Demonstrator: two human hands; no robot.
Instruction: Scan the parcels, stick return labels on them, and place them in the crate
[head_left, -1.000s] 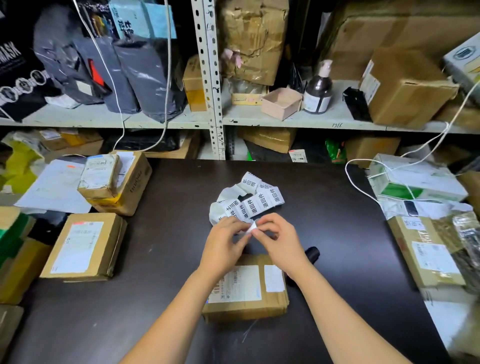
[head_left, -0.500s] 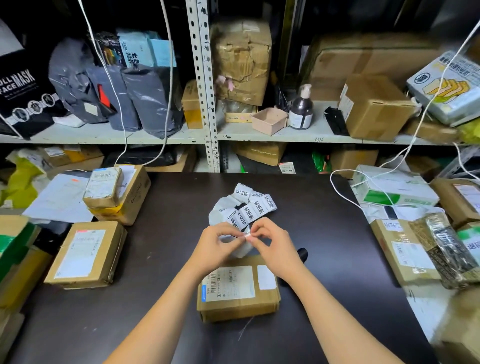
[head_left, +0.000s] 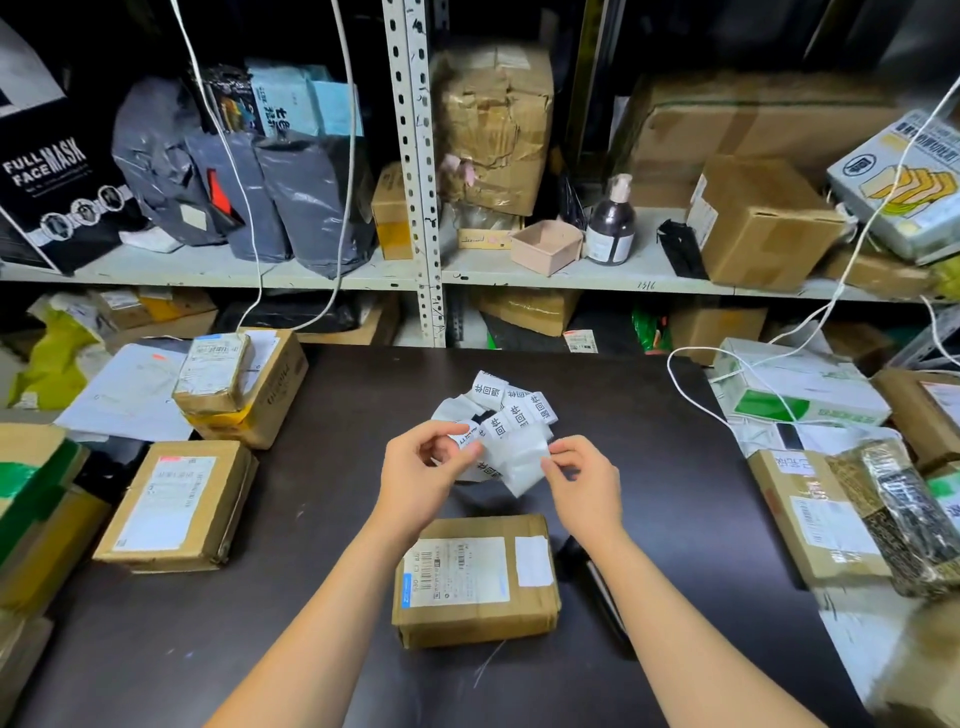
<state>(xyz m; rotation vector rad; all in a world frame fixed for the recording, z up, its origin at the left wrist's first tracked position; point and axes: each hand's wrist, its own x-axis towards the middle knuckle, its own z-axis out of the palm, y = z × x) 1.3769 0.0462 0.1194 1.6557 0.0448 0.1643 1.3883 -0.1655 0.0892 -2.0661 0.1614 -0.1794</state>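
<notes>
Left hand (head_left: 421, 480) pinches the return-label strip (head_left: 511, 415), right hand (head_left: 584, 486) pinches its blank end, both over the cardboard parcel (head_left: 475, 582).

Counter (head_left: 311, 597): dark brown, near black, plain. Parcel (head_left: 475, 623): tan cardboard; white address label with black barcodes and a blue edge strip, a blank white patch beside it. Return labels (head_left: 514, 410): white, bold black characters. Shelf bags (head_left: 306, 208): grey, glossy. Mask box (head_left: 47, 197): black, white lettering. Pump bottle (head_left: 610, 228): dark brown, pale pink top. Carton (head_left: 795, 384): white with a green block. Small open box (head_left: 545, 249): pale pink
</notes>
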